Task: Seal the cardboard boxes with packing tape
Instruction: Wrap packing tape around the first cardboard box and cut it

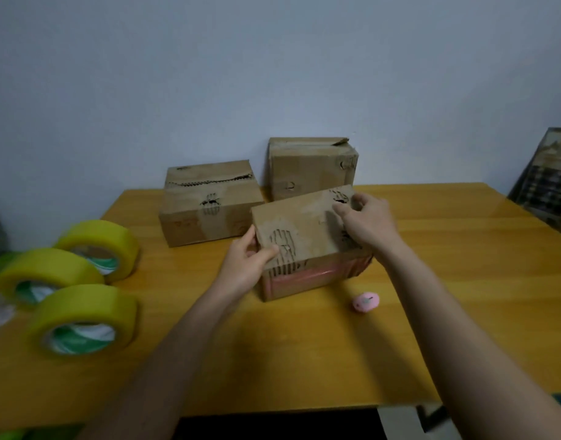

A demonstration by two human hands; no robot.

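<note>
Both hands hold the nearest cardboard box (304, 230) mid-worktop (304, 344): left hand (247, 265) fingers curled round its near-left corner, right hand (364, 220) fingers clamped over its far-right edge. Worn, torn cardboard shows pink on its front. Three yellow tape rolls (82, 315) lie well left.

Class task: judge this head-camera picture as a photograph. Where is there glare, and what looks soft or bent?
Head view: dim, even light; a pale glare patch on the orange wooden table at far right; the three yellow packing-tape rolls near the left edge look soft and stretched by the wide lens; the worn brown cardboard box held by both hands is sharper.
</note>
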